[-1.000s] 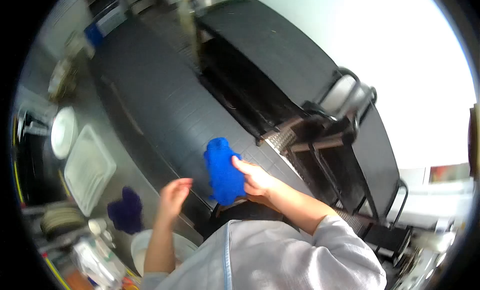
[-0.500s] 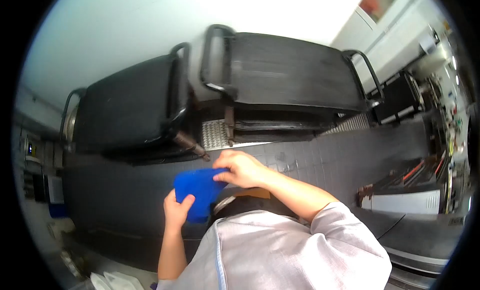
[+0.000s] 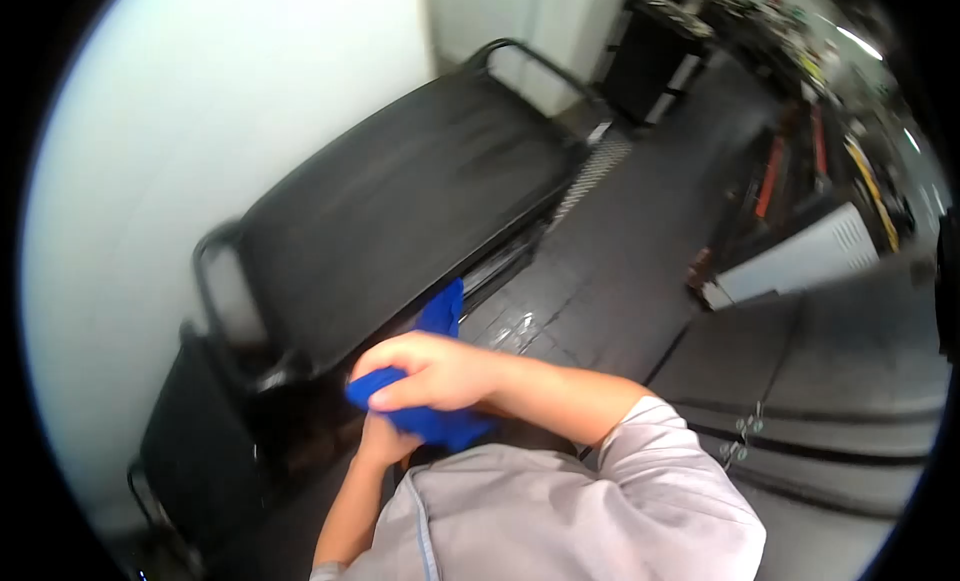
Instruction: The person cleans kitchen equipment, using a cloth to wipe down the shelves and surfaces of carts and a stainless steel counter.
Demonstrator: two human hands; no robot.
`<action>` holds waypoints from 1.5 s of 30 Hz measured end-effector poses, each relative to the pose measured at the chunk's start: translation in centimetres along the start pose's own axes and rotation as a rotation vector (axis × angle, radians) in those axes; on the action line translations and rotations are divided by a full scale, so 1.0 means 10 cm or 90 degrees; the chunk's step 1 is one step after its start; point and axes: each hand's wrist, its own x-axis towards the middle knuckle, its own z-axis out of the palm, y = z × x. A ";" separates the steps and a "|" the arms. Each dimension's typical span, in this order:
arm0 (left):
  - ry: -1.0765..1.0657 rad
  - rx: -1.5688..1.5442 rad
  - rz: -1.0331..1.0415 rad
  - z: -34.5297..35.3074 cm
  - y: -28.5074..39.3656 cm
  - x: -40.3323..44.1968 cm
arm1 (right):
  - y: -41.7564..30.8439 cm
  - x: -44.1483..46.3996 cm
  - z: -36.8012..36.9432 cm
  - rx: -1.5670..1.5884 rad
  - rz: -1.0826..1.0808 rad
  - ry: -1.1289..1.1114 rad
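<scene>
A crumpled blue cloth [image 3: 450, 427] is bunched between my hands in front of my body. My right hand [image 3: 432, 369] curls over it from above, fingers bent and thumb pressed on the fabric. One loose end of the cloth sticks up beyond the knuckles. My left hand [image 3: 388, 441] is beneath, touching the cloth at the wrist side. Its fingers are hidden by the cloth and my right hand. Some motion blur softens both hands.
A black cart [image 3: 400, 196] with tubular handles stands along the white wall, just beyond my hands. Another dark cart [image 3: 205, 436] is at the lower left. Dark tiled floor [image 3: 640, 241] runs to the right, beside a white vented panel [image 3: 800, 256]. A black cabinet [image 3: 650, 66] stands farther back.
My view has turned to the right along the carts. My right hand has come over my left, and the cloth, spread between both hands before, is now bunched up.
</scene>
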 end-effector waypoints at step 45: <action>-0.020 -0.387 -0.058 2.16 1.33 1.75 | -0.81 -3.27 -3.43 -0.724 -0.046 0.548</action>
